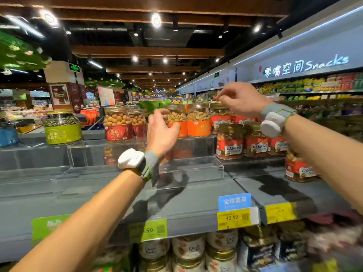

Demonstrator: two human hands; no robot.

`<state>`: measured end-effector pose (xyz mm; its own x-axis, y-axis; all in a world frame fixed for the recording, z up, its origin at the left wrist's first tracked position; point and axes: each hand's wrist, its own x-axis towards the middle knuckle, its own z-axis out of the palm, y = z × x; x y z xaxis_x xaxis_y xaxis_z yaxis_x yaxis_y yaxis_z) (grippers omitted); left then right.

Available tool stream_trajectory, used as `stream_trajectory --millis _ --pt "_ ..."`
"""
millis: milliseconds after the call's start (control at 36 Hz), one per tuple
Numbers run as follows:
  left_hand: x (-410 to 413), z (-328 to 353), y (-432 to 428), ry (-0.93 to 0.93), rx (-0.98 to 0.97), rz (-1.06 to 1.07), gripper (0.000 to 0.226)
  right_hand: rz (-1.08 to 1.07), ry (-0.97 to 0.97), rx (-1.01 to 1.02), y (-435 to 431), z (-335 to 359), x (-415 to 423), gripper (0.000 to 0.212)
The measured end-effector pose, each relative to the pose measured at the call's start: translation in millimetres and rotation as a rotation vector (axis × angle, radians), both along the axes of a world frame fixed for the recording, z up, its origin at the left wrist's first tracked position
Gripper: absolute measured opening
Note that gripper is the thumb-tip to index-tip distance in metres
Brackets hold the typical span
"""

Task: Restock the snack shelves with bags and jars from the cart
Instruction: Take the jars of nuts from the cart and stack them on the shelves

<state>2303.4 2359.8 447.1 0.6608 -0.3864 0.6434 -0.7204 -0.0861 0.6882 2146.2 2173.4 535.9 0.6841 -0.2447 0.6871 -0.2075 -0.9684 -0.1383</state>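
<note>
Head view, hands (161, 130) near peanut jars (198, 122)

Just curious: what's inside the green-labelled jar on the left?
Dark striped seeds fill the green-labelled jar above its label; the label covers whatever sits lower down.

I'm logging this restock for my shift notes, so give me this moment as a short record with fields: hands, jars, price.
left hand: open, in front of the orange-label jars
right hand: fingertips bunched above a rear jar lid; grip unclear
red-label jars: upper step of clear riser, left of the orange ones
cashew jars: right of the orange ones, lower
price tag: reads 32.90
</note>
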Motion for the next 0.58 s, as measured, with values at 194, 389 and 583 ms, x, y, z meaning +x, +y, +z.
stream_trajectory --millis 194,389,583 --pt "-139.2 -2.2 -36.8 -0.094 0.051 -0.174 0.011 0.036 -0.152 0.246 10.3 -48.3 -116.7 0.015" --pt "-298.6 -57.7 -98.0 -0.151 0.275 -0.242 0.042 0.008 -0.252 0.496 -9.1 -126.0 -278.0 0.014" --pt "-435.9 -123.5 -167.3 0.033 0.46 -0.428 0.056 -0.195 -0.27 0.774 -53.9 -204.4 -433.1 0.019"
